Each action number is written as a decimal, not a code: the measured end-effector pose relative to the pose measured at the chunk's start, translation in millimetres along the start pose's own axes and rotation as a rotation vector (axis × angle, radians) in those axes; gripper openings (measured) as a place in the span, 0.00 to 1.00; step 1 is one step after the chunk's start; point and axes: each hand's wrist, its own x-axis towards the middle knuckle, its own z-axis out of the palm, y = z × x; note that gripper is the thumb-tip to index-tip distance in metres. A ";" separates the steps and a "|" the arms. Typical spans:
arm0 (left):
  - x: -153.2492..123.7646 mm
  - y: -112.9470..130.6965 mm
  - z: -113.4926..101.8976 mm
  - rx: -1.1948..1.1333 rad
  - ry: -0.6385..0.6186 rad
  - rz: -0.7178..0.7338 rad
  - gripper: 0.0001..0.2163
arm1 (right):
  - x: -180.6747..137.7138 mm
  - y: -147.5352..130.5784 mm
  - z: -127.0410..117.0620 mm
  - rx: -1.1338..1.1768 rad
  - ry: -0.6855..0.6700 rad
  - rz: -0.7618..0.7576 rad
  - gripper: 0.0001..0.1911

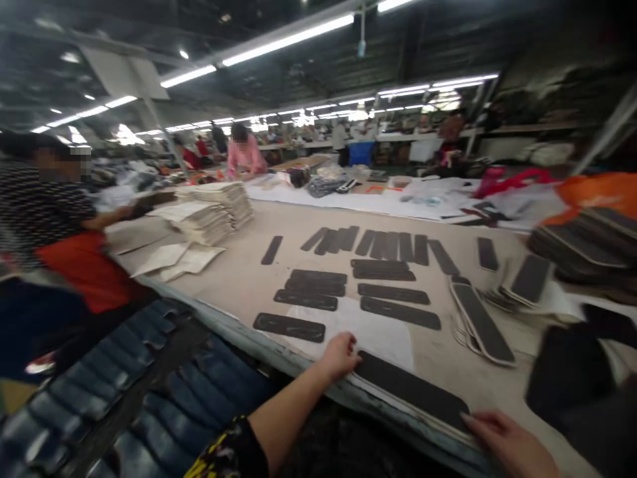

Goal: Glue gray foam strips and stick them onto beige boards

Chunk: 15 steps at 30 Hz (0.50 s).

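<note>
The long dark strip point(413, 388) lies along the table's point(233, 265) near edge. Your left hand point(341, 355), fingers curled, touches its left end; your right hand's point(512, 441) fingertips meet its right end. I cannot tell whether either hand pinches it. Shorter dark strips point(289, 326) lie in rows farther from that edge.
</note>
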 end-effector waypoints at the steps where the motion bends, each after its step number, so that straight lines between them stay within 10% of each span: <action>1: 2.0 -2.0 -0.1 -0.001 -0.008 0.022 0.16 | -5.1 7.0 -1.1 0.047 -0.038 0.033 0.12; 15: 4.6 -1.8 3.8 0.068 0.004 0.067 0.13 | -13.7 -12.2 -2.3 0.185 -0.006 0.115 0.10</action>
